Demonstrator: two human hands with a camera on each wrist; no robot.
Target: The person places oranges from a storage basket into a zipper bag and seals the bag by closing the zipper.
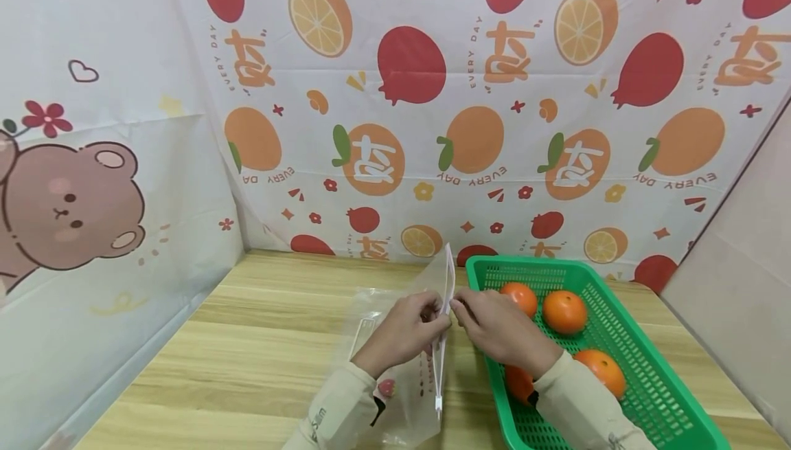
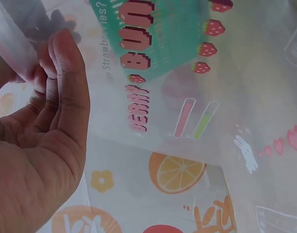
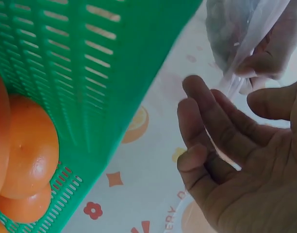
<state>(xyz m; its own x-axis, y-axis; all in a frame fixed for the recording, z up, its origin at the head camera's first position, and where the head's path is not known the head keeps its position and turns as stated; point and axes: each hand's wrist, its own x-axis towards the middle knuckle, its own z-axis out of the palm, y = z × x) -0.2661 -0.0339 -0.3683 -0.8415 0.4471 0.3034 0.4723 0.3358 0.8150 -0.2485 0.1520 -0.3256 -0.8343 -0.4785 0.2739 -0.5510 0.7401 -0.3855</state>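
Observation:
A clear slider zip bag (image 1: pixel 408 402) printed with strawberries stands partly raised off the table, its white zip edge towards the basket. My left hand (image 1: pixel 409 326) pinches this edge near its middle. The white slider (image 1: pixel 438 403) sits at the near end of the zip. Across the edge is my right hand (image 1: pixel 503 326), fingertips right at the bag. In the right wrist view, the right hand (image 3: pixel 245 141) has loosely bent fingers, thumb apart from the index finger. The left wrist view shows "BERRY" lettering on the bag (image 2: pixel 139 111) beside the left hand (image 2: pixel 46 131).
A green plastic basket (image 1: pixel 655 361) stands to the right, with several oranges (image 1: pixel 565 312) inside; my right forearm reaches over it. The wood-grain table (image 1: pixel 247 340) extends to the left. A fruit-print cloth (image 1: pixel 410 65) hangs behind, and a bear-print cloth (image 1: pixel 74 196) hangs at the left.

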